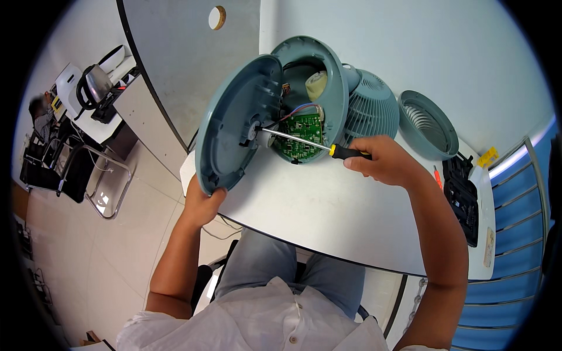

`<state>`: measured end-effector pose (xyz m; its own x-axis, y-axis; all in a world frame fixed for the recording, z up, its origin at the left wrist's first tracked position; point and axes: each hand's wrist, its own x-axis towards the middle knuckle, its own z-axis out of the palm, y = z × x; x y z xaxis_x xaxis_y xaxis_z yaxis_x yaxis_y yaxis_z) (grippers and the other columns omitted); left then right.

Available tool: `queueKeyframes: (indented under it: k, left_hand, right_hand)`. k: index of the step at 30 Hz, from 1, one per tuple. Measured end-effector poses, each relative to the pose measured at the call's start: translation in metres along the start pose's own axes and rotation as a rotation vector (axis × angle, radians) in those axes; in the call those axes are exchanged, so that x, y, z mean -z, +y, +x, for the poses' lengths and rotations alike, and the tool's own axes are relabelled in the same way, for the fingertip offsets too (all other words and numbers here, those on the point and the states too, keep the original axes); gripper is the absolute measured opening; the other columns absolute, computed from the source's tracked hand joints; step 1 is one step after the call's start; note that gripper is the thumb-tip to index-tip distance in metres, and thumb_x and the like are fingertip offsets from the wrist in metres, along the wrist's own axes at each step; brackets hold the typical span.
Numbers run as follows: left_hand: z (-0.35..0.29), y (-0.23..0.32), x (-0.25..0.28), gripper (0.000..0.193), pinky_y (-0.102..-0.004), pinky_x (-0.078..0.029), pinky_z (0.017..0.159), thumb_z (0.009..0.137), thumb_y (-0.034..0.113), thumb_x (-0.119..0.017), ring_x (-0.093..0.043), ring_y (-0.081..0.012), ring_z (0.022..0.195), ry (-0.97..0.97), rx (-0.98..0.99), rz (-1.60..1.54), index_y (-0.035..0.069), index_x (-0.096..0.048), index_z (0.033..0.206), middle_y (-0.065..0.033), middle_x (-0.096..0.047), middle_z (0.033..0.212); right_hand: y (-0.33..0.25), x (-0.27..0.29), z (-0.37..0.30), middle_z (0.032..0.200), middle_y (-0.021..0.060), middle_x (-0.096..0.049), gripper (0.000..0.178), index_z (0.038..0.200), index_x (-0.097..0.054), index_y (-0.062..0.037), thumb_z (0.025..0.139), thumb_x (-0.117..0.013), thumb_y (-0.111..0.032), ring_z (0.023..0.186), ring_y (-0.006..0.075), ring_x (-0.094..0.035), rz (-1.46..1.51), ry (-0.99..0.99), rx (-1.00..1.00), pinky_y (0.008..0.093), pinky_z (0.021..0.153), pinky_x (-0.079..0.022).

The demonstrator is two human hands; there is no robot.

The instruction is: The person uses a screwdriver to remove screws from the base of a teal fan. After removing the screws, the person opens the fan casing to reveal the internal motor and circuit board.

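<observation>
My left hand [203, 202] grips the lower edge of a round grey-green base cover [219, 137], tilted up with its inner side facing right. In my right hand [383, 161] is a screwdriver [342, 152] with a black and yellow handle. Its long shaft points left, the tip at a small round part [253, 130] inside the cover; whether it touches cannot be told. Behind stands the fan's opened base [333, 76], showing a green circuit board [307, 131], a cream-coloured part [316, 85] and thin coloured wires [301, 109] running toward the cover.
The fan's slatted grille head [372, 105] lies behind the base, with a round grille ring [430, 126] to its right. A black tool case [461, 193] and a red tool [438, 177] are at the white table's [293, 205] right end. A metal railing [535, 175] stands beyond.
</observation>
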<state>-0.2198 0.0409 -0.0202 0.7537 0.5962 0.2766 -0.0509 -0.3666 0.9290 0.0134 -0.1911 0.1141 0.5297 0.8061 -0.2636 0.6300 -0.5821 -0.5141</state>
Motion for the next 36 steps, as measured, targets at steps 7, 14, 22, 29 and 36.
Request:
queueKeyframes:
  k: [7, 14, 22, 29, 36]
  left_hand:
    - [0.003, -0.010, 0.003, 0.038, -0.0294, -0.044, 0.073, 0.064, 0.002, -0.052, -0.053, -0.0165, 0.080, -0.039, 0.002, -0.004, -0.003, -0.053, 0.102, -0.0082, -0.058, 0.086]
    - [0.002, -0.002, 0.002, 0.041, -0.0294, -0.044, 0.076, 0.063, 0.001, -0.052, -0.053, -0.0173, 0.083, -0.024, 0.010, 0.002, -0.003, -0.052, 0.104, -0.0087, -0.058, 0.089]
    - [0.003, -0.007, 0.002, 0.043, -0.0298, -0.044, 0.077, 0.062, 0.002, -0.052, -0.054, -0.0181, 0.085, -0.022, 0.004, -0.005, -0.003, -0.052, 0.105, -0.0092, -0.058, 0.091]
    - [0.006, -0.002, 0.006, 0.033, -0.0296, -0.044, 0.072, 0.062, 0.004, -0.054, -0.052, -0.0158, 0.078, -0.046, -0.009, -0.036, -0.001, -0.055, 0.095, -0.0071, -0.058, 0.083]
    - [0.007, -0.006, 0.008, 0.029, -0.0294, -0.043, 0.069, 0.063, 0.005, -0.053, -0.051, -0.0153, 0.076, -0.069, 0.043, -0.033, 0.000, -0.055, 0.092, -0.0063, -0.057, 0.080]
  right_hand:
    - [0.011, -0.038, -0.007, 0.065, 0.0027, -0.047, 0.027, 0.083, -0.059, -0.0091, 0.068, -0.075, -0.024, 0.059, 0.0218, -0.048, -0.736, 0.799, 0.509, 0.0337, 0.051, -0.039]
    - [0.000, -0.031, -0.012, 0.074, 0.0051, -0.045, 0.028, 0.079, -0.056, -0.0064, 0.064, -0.075, -0.019, 0.065, 0.0227, -0.045, -0.547, 0.784, 0.440, 0.0355, 0.057, -0.040]
    - [0.000, -0.010, -0.018, 0.068, 0.0096, -0.050, 0.020, 0.083, -0.054, -0.0063, 0.074, -0.068, -0.017, 0.061, 0.0274, -0.052, -0.335, 0.325, 0.315, 0.0387, 0.056, -0.041]
    - [0.009, -0.030, -0.010, 0.063, 0.0079, -0.050, 0.022, 0.084, -0.054, -0.0077, 0.074, -0.069, -0.022, 0.054, 0.0265, -0.051, -0.534, 0.524, 0.409, 0.0355, 0.051, -0.040]
    - [0.013, -0.043, -0.007, 0.067, 0.0060, -0.046, 0.025, 0.082, -0.056, -0.0059, 0.069, -0.071, -0.021, 0.061, 0.0240, -0.049, -0.502, 0.841, 0.488, 0.0348, 0.053, -0.039]
